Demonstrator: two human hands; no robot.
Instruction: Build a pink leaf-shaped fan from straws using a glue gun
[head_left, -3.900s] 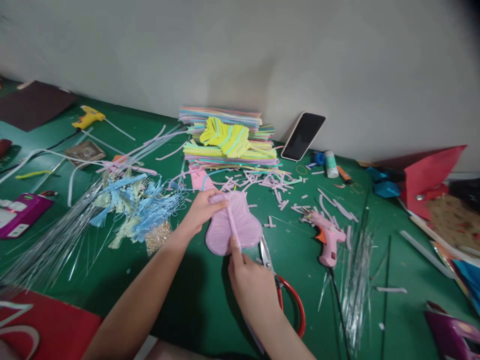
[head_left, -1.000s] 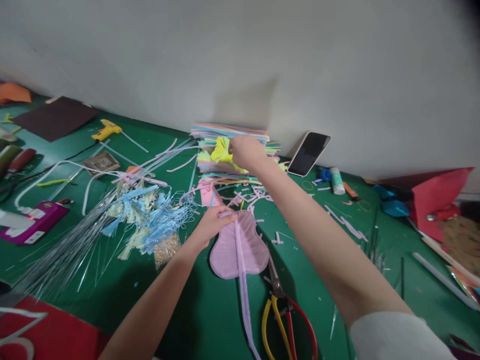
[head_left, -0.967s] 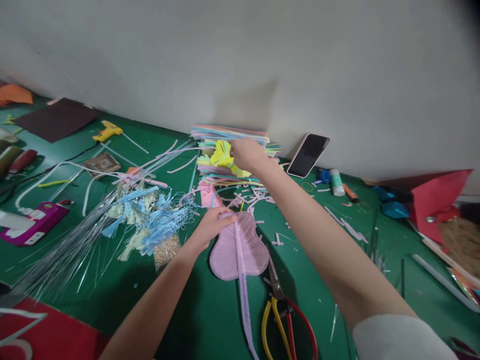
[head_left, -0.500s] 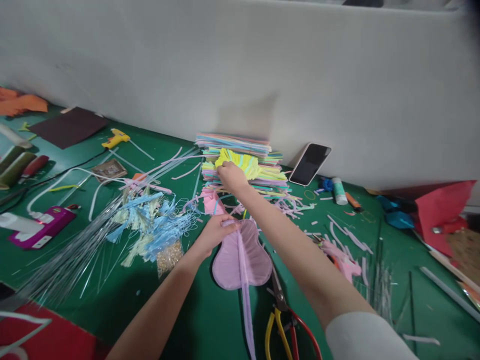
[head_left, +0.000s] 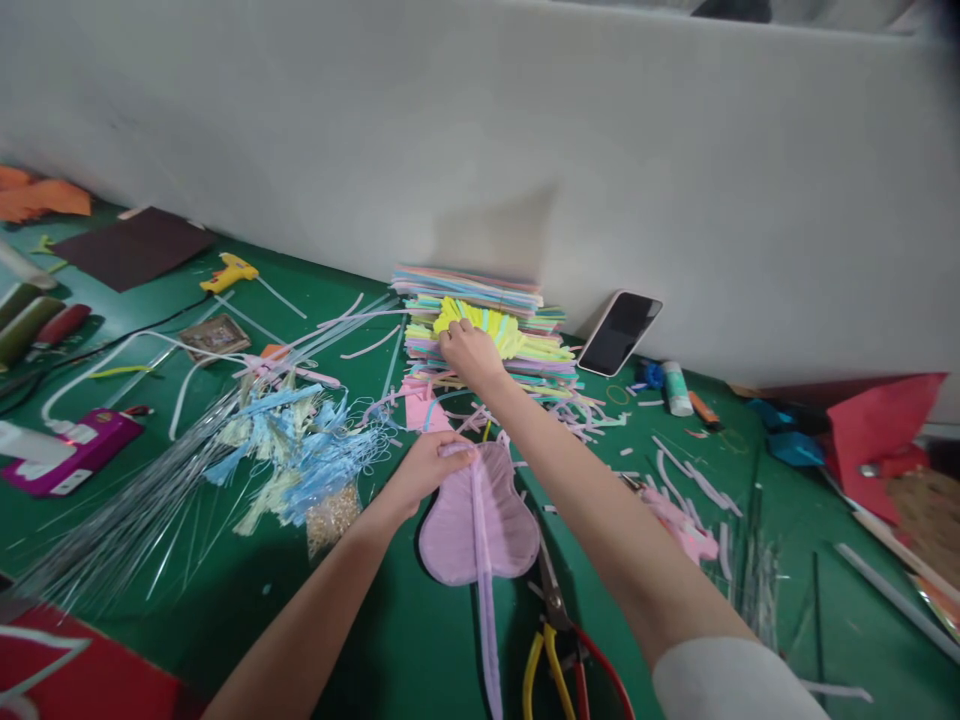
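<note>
My left hand [head_left: 431, 475] pinches the top end of a long light-purple strip [head_left: 486, 610]. That strip lies lengthwise over a purple, two-lobed, petal-like piece [head_left: 442, 545], whose top edge is also under my fingertips. Farther out, my right hand [head_left: 472, 350] reaches into a stack of pastel strips [head_left: 465, 285]. Its fingers are closed at the left part of a bright yellow ruffled piece [head_left: 510, 335] with pale green stripes; whatever lies between the fingertips is hidden. Pliers [head_left: 559, 620] with yellow and red handles rest just right of the purple piece.
Blue and pale-green tassels [head_left: 300, 450] and a bundle of thin wires [head_left: 150, 500] lie left, with a yellow glue gun [head_left: 229, 272] and a purple power strip [head_left: 82, 450] beyond. A phone [head_left: 621, 333] leans on the wall. A glue stick [head_left: 677, 390] and purple scraps [head_left: 697, 480] are right.
My right hand has shifted very slightly rightward and down at the yellow piece. My left hand keeps its pinch on the purple strip. The whole view has tilted a little.
</note>
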